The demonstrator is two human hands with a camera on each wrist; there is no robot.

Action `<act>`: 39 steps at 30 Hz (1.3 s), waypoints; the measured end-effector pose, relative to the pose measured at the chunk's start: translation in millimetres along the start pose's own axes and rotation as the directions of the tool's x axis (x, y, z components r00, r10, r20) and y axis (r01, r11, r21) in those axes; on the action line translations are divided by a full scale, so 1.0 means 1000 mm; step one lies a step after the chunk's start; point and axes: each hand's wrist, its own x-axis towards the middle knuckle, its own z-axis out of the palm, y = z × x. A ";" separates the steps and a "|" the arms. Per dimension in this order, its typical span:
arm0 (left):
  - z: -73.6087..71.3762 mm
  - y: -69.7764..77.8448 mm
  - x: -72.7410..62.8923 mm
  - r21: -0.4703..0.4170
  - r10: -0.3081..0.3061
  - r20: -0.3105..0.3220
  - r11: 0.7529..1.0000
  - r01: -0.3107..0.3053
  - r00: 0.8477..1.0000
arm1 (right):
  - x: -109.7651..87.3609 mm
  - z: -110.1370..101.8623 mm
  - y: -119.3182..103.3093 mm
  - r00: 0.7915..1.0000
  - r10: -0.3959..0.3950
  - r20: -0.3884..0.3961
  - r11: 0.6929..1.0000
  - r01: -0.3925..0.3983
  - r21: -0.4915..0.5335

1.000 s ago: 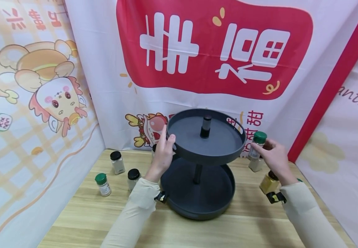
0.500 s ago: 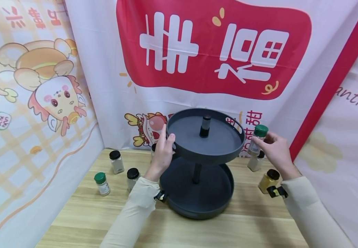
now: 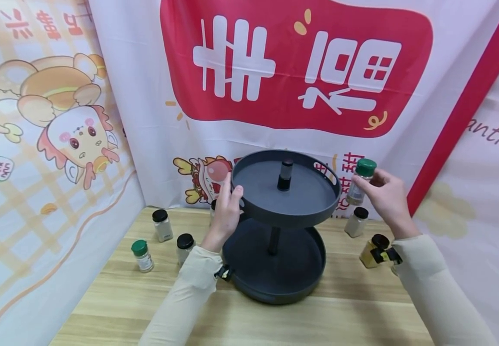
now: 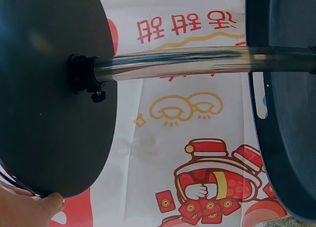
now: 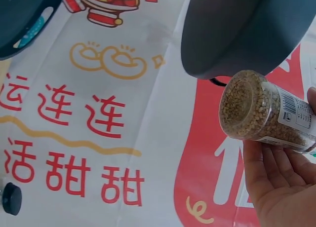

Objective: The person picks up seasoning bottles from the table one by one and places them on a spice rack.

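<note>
A dark grey two-tier round rack stands on the table, its upper tray [image 3: 290,219] joined by a central post to the lower tray [image 3: 275,297]. My left hand [image 3: 225,216] grips the upper tray's left rim; the left wrist view has the thumb [image 4: 52,206] against the tray's underside. To the right of that tray, my right hand [image 3: 388,199] holds a spice jar [image 3: 356,193] with a green lid, raised off the table. Tan granules show through the clear jar's base in the right wrist view, close to the tray's edge.
Behind the right hand's jar stands a black-lidded jar [image 3: 356,225], and a yellow-filled jar [image 3: 369,254] sits nearer. At left are a green-lidded jar [image 3: 143,259] and black-lidded jars [image 3: 163,229], [image 3: 184,250]. A printed cloth [image 3: 297,115] hangs behind.
My right hand has lifted the green-lidded spice jar higher, uncovering the black-lidded jar behind it. The left hand keeps its hold on the upper tray's rim.
</note>
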 end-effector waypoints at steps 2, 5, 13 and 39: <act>0.000 0.000 0.000 -0.002 -0.002 0.002 1.000 0.002 1.000 | 0.001 0.000 -0.003 1.000 -0.003 -0.002 1.000 0.003 0.005; 0.000 0.000 0.000 -0.006 0.001 0.004 1.000 0.000 1.000 | 0.003 -0.001 -0.007 1.000 -0.014 -0.007 1.000 0.014 0.017; -0.001 0.001 0.000 -0.014 -0.001 -0.003 1.000 0.001 1.000 | 0.007 -0.001 -0.018 0.999 -0.048 -0.019 0.998 0.048 0.033; 0.000 0.002 -0.002 -0.019 -0.010 -0.004 1.000 0.010 1.000 | 0.006 0.006 -0.037 0.996 -0.086 -0.021 0.994 0.087 0.065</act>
